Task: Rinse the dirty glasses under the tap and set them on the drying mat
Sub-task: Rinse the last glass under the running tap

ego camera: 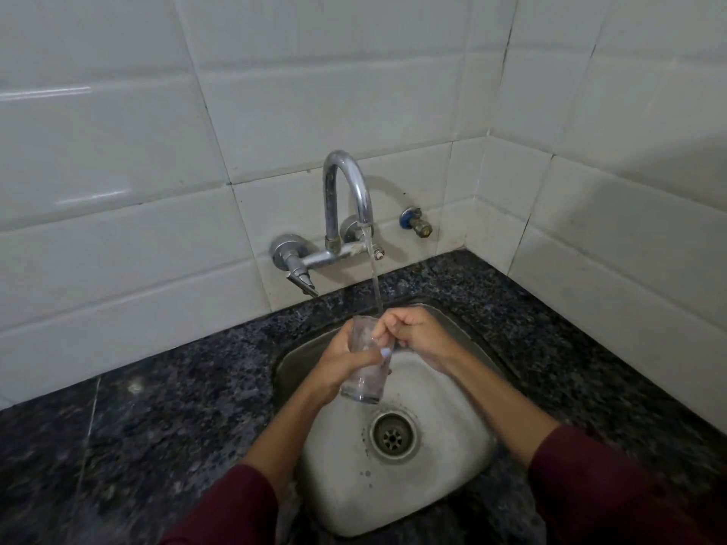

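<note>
Our left hand [341, 361] gripping clear tall glass [366, 359] under curved chrome tap [348, 198] stream, right hand [413, 334] curled at rim, fingers probably inside, steel sink [393, 497] walls close around, dark granite counter [157, 407] free at left

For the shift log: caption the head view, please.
Left hand holds a clear drinking glass under the curved chrome tap while right hand fingers reach inside, above the steel sink.

A steel sink [393, 501] lies beneath the left hand [342, 359] and right hand [417, 332], drain [393, 436] nearer than both. Speckled counter [157, 426] flanks them. Beyond them rise tiles [314, 92] and a valve [417, 224] (blue collar).
</note>
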The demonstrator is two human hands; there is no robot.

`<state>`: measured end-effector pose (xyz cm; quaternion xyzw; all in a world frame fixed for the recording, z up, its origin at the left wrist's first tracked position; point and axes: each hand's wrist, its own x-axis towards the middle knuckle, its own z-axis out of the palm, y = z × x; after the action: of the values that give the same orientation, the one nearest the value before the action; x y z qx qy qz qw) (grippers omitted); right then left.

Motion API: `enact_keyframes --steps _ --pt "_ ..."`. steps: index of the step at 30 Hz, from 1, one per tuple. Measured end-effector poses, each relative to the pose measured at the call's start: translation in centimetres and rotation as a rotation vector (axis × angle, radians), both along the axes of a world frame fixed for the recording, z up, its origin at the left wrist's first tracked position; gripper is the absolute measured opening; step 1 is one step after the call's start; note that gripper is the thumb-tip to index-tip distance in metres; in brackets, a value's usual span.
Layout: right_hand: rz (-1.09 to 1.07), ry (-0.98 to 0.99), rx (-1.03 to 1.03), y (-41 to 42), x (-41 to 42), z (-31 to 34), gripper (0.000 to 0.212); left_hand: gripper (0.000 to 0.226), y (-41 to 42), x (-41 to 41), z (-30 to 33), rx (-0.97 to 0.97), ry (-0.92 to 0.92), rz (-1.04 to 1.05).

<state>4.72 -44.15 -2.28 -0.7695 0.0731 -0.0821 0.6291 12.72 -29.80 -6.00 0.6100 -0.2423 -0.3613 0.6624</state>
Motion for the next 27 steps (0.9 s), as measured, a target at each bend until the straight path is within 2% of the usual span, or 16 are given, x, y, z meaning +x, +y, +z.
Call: enact_keyframes --steps 2,4,8,12,17,23,25,27 --pt "-0.016 0.002 -0.023 0.3 0.3 0.1 0.032 0.070 -0.2 -0.1 0.2 0.004 -0.040 0.028" --pt "-0.047 0.003 -0.082 0.6 0.7 -0.1 0.033 0.073 -0.5 -0.1 0.0 0.066 -0.176 0.091" --pt "-0.175 0.064 -0.119 1.0 1.6 -0.7 0.035 0.089 -1.0 0.0 0.2 0.294 -0.406 0.152" --pt "-0.298 0.170 0.207 1.8 2.0 -2.7 0.030 0.086 -1.5 0.6 0.6 0.688 -0.663 0.027" --pt "-0.432 0.308 0.643 2.6 1.0 -5.4 0.019 0.098 -1.3 0.5 0.4 1.099 -0.892 -0.207" --pt "-0.528 0.389 0.915 3.6 0.5 -6.9 0.019 0.105 -1.2 0.1 -0.1 1.225 -1.118 -0.301" --pt "-0.540 0.376 0.952 3.8 0.6 -6.9 0.018 0.107 -1.1 0.4 -0.1 1.203 -1.123 -0.287" --pt "-0.595 0.299 0.999 3.8 0.8 -6.5 0.019 0.101 -0.8 1.1 -0.2 1.094 -1.028 -0.248"
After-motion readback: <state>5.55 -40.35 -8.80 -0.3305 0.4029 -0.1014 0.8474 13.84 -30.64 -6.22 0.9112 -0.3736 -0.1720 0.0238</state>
